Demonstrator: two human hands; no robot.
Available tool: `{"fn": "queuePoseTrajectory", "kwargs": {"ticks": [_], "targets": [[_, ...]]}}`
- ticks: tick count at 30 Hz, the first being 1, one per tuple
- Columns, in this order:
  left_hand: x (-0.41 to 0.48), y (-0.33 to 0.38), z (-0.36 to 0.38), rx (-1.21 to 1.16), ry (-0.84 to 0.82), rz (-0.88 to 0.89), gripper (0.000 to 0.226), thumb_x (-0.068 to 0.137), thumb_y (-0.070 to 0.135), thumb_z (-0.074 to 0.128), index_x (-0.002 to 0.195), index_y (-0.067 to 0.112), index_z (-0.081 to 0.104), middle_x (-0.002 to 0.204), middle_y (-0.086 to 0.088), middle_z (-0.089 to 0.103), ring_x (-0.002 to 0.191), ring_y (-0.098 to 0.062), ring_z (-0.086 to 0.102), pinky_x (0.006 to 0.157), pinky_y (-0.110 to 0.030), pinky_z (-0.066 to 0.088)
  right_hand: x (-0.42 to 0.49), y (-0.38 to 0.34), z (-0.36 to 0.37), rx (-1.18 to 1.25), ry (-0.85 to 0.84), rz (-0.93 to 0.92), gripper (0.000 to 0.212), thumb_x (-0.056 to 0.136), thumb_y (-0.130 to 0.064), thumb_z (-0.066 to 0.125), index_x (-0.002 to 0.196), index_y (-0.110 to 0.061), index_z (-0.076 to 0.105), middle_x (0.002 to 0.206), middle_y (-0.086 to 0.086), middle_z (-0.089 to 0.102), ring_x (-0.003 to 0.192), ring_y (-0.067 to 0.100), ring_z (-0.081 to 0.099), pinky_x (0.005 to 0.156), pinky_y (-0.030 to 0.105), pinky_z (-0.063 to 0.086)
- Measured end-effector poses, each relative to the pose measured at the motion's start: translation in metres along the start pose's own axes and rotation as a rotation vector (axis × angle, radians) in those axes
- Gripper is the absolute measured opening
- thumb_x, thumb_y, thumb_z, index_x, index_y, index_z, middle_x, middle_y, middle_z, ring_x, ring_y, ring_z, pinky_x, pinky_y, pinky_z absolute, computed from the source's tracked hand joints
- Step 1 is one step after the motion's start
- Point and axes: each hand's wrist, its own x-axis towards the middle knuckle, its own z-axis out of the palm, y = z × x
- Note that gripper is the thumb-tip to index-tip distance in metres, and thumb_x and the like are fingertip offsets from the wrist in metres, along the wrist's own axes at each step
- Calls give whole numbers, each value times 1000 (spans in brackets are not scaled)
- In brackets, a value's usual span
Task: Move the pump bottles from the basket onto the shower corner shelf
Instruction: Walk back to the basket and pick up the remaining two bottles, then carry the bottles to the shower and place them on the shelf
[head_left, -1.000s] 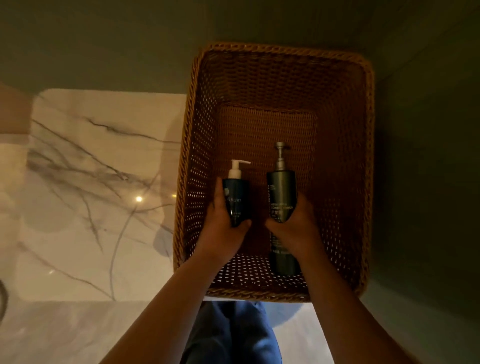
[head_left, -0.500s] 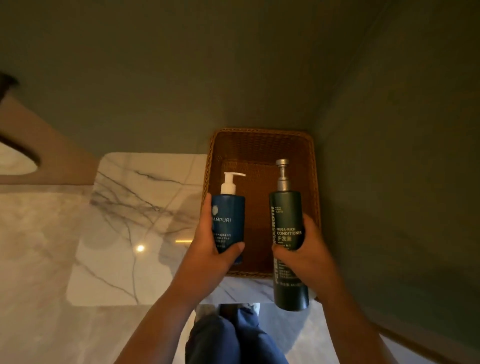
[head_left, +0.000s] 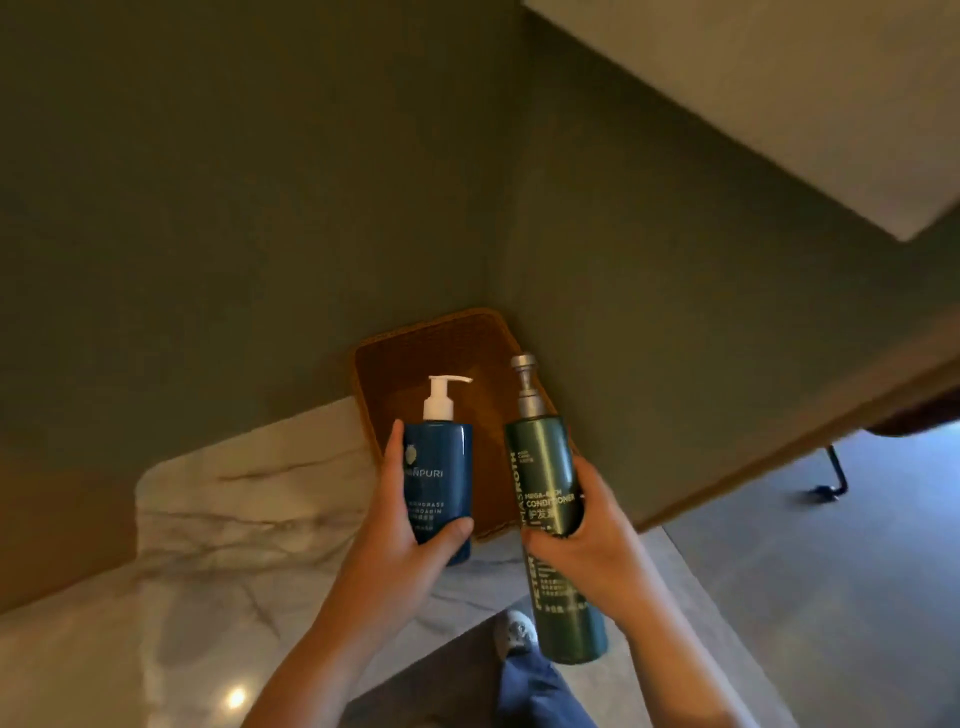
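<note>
My left hand (head_left: 402, 525) grips a short blue pump bottle (head_left: 440, 467) with a white pump. A taller dark green conditioner bottle (head_left: 543, 467) with a silver pump is held upright in my right hand (head_left: 587, 545). Both bottles are raised in front of me, well above the brown wicker basket (head_left: 384, 374), which stands in the wall corner below and looks empty where it shows. No corner shelf can be made out for certain.
A white marble ledge (head_left: 218, 519) runs left of the basket. Dark green walls (head_left: 260, 208) meet behind it. A pale slab (head_left: 779, 104) juts in at the upper right. Grey floor (head_left: 831, 571), a dark metal leg (head_left: 834, 478) and my shoe (head_left: 514, 631) lie below.
Both hands have lifted the two bottles out of the basket and up toward me. My head has risen and turned right, so the basket looks smaller and farther away.
</note>
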Motion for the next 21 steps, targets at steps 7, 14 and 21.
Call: {"fn": "queuePoseTrajectory", "kwargs": {"ticks": [7,14,21], "targets": [[-41,5,8,-1,-246,59,100,80,26,71,129,70,-3,129,38,29,112,12,44,75,-13,40,-99,6,16,123,195,24,77,58,-41,73,121,-56,30,111,-19,56,97,-3,58,69,14,51],[-76,31,69,25,-463,131,102,77,16,73,116,80,3,122,40,32,106,11,48,83,-17,45,-192,23,-19,196,440,152,82,65,-30,76,126,-53,26,120,-13,50,104,6,56,82,28,55],[-141,55,161,56,-724,206,103,76,3,72,123,73,12,139,12,41,113,-6,54,93,-34,46,-311,55,-55,324,719,222,75,65,-22,76,104,-70,34,114,-13,55,96,3,60,74,23,55]]}}
